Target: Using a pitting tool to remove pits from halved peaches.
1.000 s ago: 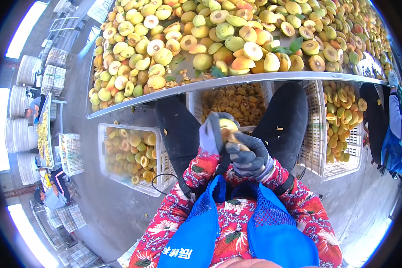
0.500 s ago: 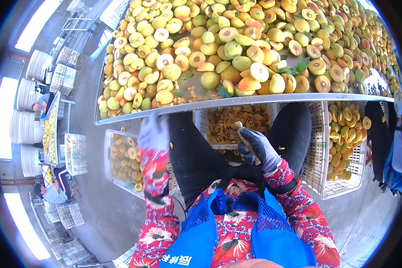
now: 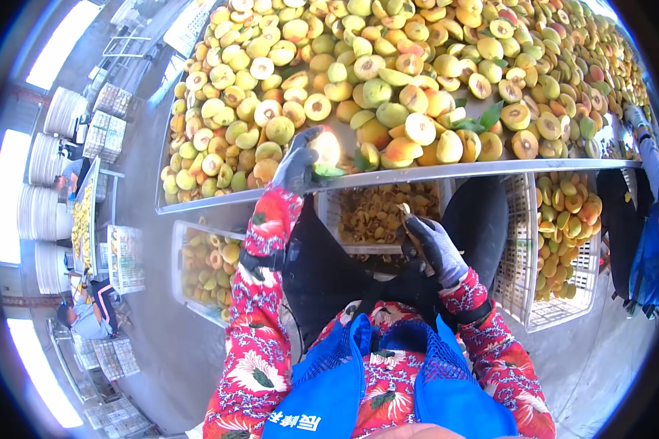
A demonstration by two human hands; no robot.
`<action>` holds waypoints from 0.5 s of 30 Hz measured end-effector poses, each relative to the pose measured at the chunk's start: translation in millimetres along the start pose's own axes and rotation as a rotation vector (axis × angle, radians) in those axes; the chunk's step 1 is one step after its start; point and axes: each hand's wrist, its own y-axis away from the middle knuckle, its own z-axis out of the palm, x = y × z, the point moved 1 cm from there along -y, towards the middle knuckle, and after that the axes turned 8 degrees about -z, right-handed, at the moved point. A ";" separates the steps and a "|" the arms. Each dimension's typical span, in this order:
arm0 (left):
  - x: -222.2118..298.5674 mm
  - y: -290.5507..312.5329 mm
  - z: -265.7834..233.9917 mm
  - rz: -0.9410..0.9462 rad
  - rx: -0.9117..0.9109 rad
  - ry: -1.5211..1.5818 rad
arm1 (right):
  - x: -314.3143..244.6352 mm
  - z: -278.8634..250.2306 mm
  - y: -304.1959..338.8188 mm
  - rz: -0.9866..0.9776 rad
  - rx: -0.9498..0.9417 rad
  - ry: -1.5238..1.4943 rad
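Observation:
Halved yellow-green peaches (image 3: 388, 95) cover the metal table in front of me. At its front edge, my left hand (image 3: 299, 162) in a grey glove curls its fingers round a brightly lit peach half (image 3: 326, 149). A green leaf lies just below that half. Lower and to the right, over my lap, my right hand (image 3: 436, 250) in a grey-and-dark glove is closed on a slim hand tool (image 3: 413, 233) with a pale tip pointing up. Most of the tool's handle is hidden by the fingers.
The table's metal rim (image 3: 417, 173) runs across in front of me. Under it, between my knees, stands a crate of brown-yellow scraps (image 3: 388, 212). Crates of peach halves stand at left (image 3: 211, 274) and right (image 3: 560, 241). Another person (image 3: 91, 314) sits far left.
My left hand has moved from the space before the table's rim up onto the fruit and closed round a peach half. My right hand keeps its tool, only slightly shifted.

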 end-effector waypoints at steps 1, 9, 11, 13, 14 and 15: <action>-5.1 10.4 10.4 -0.019 -0.130 0.171 | -6.7 6.4 3.7 -0.012 0.033 0.088; -34.4 81.4 72.7 -0.064 0.015 0.420 | -45.0 29.2 15.9 -0.012 -0.093 -0.197; -44.1 88.5 70.6 -0.019 0.136 0.190 | -23.1 9.6 -5.1 -0.054 0.050 0.205; -40.7 98.1 75.4 -0.027 0.321 -0.074 | -18.3 0.7 -12.6 -0.069 0.159 0.453; -42.3 101.5 72.6 -0.028 0.320 -0.064 | -33.8 10.5 1.7 -0.034 0.018 0.166; -44.9 104.0 68.8 -0.052 0.361 -0.164 | -42.1 17.0 10.4 0.003 -0.121 -0.122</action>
